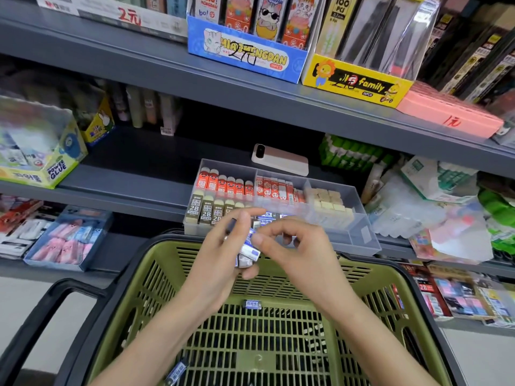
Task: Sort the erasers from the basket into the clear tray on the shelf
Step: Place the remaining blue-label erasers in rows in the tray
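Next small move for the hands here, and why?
Probably: the right hand takes one eraser from the blue-white erasers the left hand grips and sets it in the clear tray, front middle compartment. Its thumb is at that stack, and matching tray erasers show just behind the fingers.

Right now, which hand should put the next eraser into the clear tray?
Likely right. The left hand grips the blue erasers over the basket; the right hand, thumb at the top one, carries no stack and sits before the clear tray.
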Motion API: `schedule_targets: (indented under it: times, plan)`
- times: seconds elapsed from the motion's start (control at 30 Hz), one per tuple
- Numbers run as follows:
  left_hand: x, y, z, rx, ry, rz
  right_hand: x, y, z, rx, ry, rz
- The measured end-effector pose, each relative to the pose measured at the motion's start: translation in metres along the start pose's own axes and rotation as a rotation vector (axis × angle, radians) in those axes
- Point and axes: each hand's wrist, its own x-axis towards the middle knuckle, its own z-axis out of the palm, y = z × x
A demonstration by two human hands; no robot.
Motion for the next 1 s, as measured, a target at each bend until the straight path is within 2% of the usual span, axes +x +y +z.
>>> schedule_targets:
  times: [0.07,0.13,0.23,0.37,0.73,0.77,0.83,0.9,0.97,1.0]
  plan:
    - [0.0,0.001,0.0,-0.025,0.01,0.02,0.002,0.002,-0.007,0.274,0.007,0.086]
    - [0.003,0.005,-0.003,-0.056,0.034,0.027,0.012,0.009,-0.022,0.394,0.105,0.139]
    - [0.007,0.012,-0.012,-0.099,0.066,0.069,0.035,0.022,-0.04,0.191,0.166,0.197]
    - [0.009,0.017,-0.021,-0.106,0.129,0.127,0.06,0.042,-0.031,-0.207,0.027,0.276]
    - [0.008,0.014,-0.018,-0.058,0.117,0.152,0.069,0.044,-0.021,-0.38,-0.159,0.271]
    - [0.008,0.014,-0.017,-0.057,0.12,0.15,0.067,0.041,-0.021,-0.445,-0.148,0.241]
    - [0.008,0.014,-0.018,-0.058,0.128,0.149,0.059,0.029,-0.018,-0.52,-0.024,0.095]
    - [0.007,0.014,-0.018,-0.054,0.128,0.158,0.044,0.014,-0.012,-0.309,0.064,-0.094]
    - [0.007,0.014,-0.019,-0.036,0.119,0.17,0.027,-0.004,-0.001,-0.118,-0.02,-0.223]
    - [0.007,0.014,-0.019,-0.03,0.116,0.172,0.021,-0.008,0.004,-0.148,-0.036,-0.285]
